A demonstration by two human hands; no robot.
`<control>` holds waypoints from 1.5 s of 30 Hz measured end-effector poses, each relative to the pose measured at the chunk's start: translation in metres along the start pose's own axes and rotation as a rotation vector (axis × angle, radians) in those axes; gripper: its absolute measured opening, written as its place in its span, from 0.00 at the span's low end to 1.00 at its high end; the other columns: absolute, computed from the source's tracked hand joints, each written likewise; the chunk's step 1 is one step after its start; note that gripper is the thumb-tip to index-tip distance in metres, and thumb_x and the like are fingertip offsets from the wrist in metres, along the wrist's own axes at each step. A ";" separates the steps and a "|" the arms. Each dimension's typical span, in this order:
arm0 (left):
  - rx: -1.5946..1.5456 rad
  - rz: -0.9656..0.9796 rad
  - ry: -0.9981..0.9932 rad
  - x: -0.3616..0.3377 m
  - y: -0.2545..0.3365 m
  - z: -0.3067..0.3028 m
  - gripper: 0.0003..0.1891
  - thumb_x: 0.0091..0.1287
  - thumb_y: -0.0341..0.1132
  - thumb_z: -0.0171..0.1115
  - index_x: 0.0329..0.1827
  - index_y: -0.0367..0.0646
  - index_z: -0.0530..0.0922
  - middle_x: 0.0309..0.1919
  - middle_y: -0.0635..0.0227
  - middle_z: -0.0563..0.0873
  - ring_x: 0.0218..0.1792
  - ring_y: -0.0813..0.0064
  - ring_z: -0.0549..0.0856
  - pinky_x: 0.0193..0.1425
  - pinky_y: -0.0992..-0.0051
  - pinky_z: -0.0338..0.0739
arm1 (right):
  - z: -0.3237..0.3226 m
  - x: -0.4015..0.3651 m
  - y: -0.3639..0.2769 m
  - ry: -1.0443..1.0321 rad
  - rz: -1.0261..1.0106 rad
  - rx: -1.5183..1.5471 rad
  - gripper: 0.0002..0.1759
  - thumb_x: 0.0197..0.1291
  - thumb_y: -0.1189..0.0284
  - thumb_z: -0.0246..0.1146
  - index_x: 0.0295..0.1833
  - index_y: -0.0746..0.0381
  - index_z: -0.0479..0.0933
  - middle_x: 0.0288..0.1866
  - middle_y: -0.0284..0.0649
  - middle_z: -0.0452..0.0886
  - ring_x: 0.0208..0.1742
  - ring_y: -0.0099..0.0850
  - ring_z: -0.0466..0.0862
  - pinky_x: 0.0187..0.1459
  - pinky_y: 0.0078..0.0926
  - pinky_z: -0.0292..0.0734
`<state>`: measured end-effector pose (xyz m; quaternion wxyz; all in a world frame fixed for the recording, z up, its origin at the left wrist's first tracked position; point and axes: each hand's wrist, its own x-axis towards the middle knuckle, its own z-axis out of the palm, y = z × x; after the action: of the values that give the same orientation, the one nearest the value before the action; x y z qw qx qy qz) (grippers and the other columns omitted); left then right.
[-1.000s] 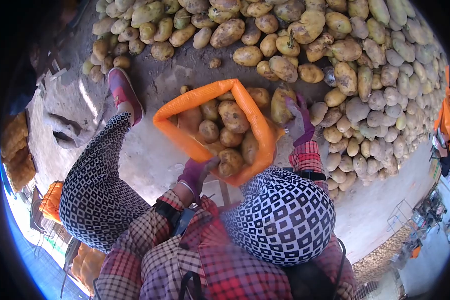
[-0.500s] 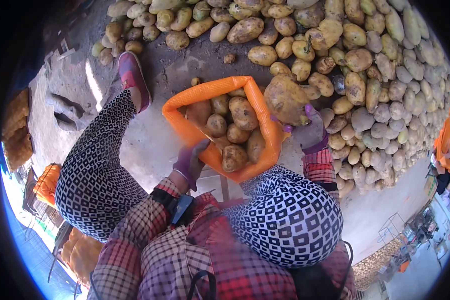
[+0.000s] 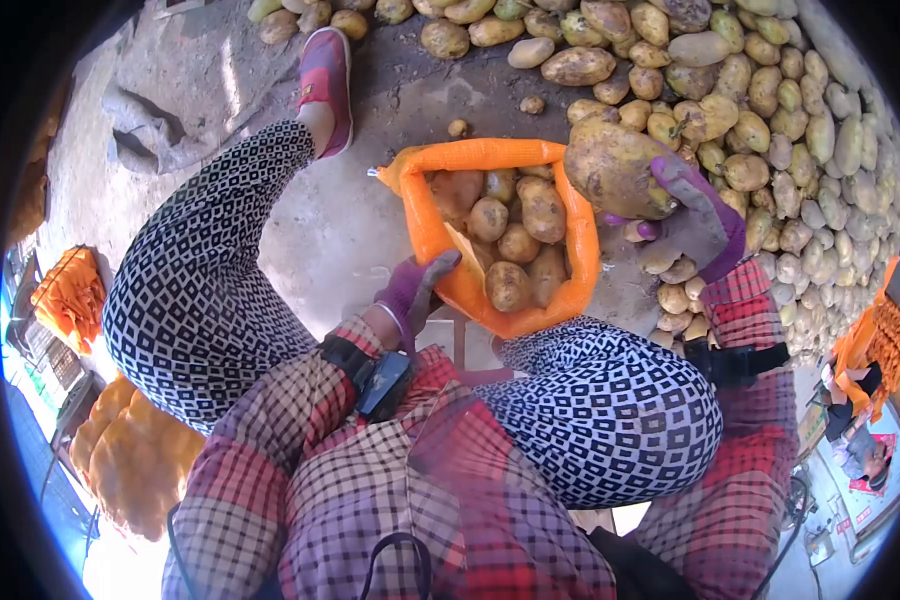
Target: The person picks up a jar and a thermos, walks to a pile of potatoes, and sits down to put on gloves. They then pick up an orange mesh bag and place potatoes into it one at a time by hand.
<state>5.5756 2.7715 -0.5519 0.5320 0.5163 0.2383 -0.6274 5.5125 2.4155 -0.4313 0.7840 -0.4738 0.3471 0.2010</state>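
An orange mesh bag [image 3: 485, 155] stands open in front of me with its rim rolled outward, and several potatoes [image 3: 543, 210] lie inside it. My left hand [image 3: 415, 290], in a purple and grey glove, is closed on the near left part of the rim. A very large, dirt-marked potato [image 3: 615, 170] is held in my gloved right hand [image 3: 705, 215], at the bag's right edge. The glove covers its right side, with fingers above and below. The potato overlaps the upper right corner of the rim in view.
A big heap of potatoes [image 3: 770, 130] spreads across the far side and right. Two small potatoes [image 3: 532, 104] lie loose beyond the bag. A grey sack [image 3: 145, 130] is on the floor at far left. Orange bags [image 3: 70, 300] are at left; another person [image 3: 860, 440] sits far right.
The view has shifted, so the bag appears further right. My right hand has turned more around the side of the large potato, still beside the rim. My left hand keeps its hold.
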 end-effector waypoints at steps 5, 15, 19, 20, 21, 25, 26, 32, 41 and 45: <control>-0.132 0.007 -0.083 -0.001 -0.005 0.001 0.33 0.64 0.53 0.65 0.64 0.39 0.68 0.56 0.61 0.79 0.57 0.66 0.81 0.64 0.65 0.75 | 0.031 0.032 -0.028 -0.204 -0.110 -0.667 0.38 0.54 0.65 0.69 0.72 0.54 0.65 0.64 0.44 0.73 0.58 0.35 0.80 0.45 0.26 0.82; -0.091 -0.054 0.014 -0.011 -0.014 -0.008 0.27 0.69 0.50 0.61 0.61 0.38 0.71 0.54 0.61 0.81 0.53 0.67 0.83 0.61 0.67 0.79 | 0.118 0.077 0.138 -0.435 -0.573 -1.936 0.35 0.46 0.65 0.71 0.65 0.46 0.71 0.67 0.46 0.69 0.69 0.43 0.69 0.66 0.39 0.69; -0.097 -0.043 0.022 -0.003 -0.021 -0.011 0.26 0.69 0.49 0.62 0.60 0.38 0.72 0.51 0.61 0.82 0.50 0.67 0.85 0.59 0.68 0.80 | 0.110 0.068 0.135 0.029 -0.267 -1.267 0.40 0.52 0.54 0.68 0.70 0.52 0.64 0.64 0.50 0.71 0.64 0.48 0.73 0.64 0.41 0.70; -0.104 -0.039 0.022 -0.003 -0.021 -0.010 0.26 0.68 0.49 0.62 0.60 0.38 0.72 0.51 0.61 0.83 0.50 0.67 0.85 0.59 0.68 0.80 | 0.113 0.069 0.143 0.051 -0.136 -1.200 0.41 0.52 0.54 0.68 0.71 0.52 0.63 0.63 0.52 0.72 0.62 0.49 0.75 0.63 0.42 0.71; -0.109 -0.033 0.021 -0.002 -0.022 -0.009 0.26 0.68 0.49 0.62 0.60 0.38 0.72 0.51 0.61 0.83 0.50 0.67 0.85 0.59 0.68 0.80 | 0.116 0.071 0.148 0.070 -0.009 -1.129 0.42 0.51 0.53 0.68 0.71 0.52 0.62 0.62 0.53 0.72 0.60 0.51 0.76 0.62 0.43 0.72; -0.069 -0.054 0.119 0.001 -0.026 -0.013 0.26 0.67 0.48 0.64 0.59 0.38 0.72 0.51 0.61 0.83 0.50 0.66 0.85 0.58 0.68 0.81 | 0.134 0.083 0.140 0.054 -0.050 -1.274 0.39 0.54 0.54 0.67 0.70 0.52 0.63 0.57 0.53 0.75 0.55 0.51 0.79 0.56 0.44 0.76; -0.043 -0.045 0.129 -0.001 -0.025 -0.013 0.25 0.67 0.48 0.64 0.59 0.38 0.72 0.51 0.61 0.83 0.50 0.67 0.85 0.57 0.68 0.81 | 0.139 0.082 0.126 0.038 -0.086 -1.367 0.36 0.56 0.55 0.66 0.69 0.53 0.64 0.55 0.52 0.75 0.53 0.50 0.80 0.53 0.45 0.77; 0.044 0.083 0.218 -0.001 -0.029 -0.014 0.23 0.66 0.49 0.64 0.48 0.33 0.80 0.35 0.62 0.85 0.34 0.73 0.85 0.36 0.71 0.78 | 0.177 0.080 0.132 -0.049 -0.156 -1.810 0.23 0.56 0.67 0.64 0.58 0.55 0.71 0.47 0.44 0.76 0.46 0.42 0.84 0.40 0.45 0.80; 0.408 0.184 0.197 -0.001 -0.009 -0.007 0.23 0.66 0.48 0.64 0.50 0.33 0.81 0.38 0.62 0.87 0.37 0.72 0.85 0.42 0.71 0.78 | 0.126 0.095 0.111 -0.367 -0.016 -1.344 0.26 0.57 0.63 0.66 0.61 0.58 0.73 0.54 0.47 0.79 0.52 0.42 0.83 0.52 0.38 0.79; 0.504 0.046 0.122 -0.013 0.008 -0.020 0.26 0.63 0.49 0.68 0.56 0.38 0.77 0.46 0.65 0.85 0.43 0.74 0.83 0.53 0.75 0.76 | 0.034 0.063 0.024 -0.109 -0.080 -1.230 0.30 0.57 0.59 0.68 0.64 0.57 0.73 0.56 0.47 0.80 0.55 0.38 0.82 0.55 0.33 0.79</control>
<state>5.5894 2.7913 -0.5447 0.3854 0.6745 0.0945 -0.6226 5.5521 2.4563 -0.4816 0.3910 -0.8407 0.1089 0.3585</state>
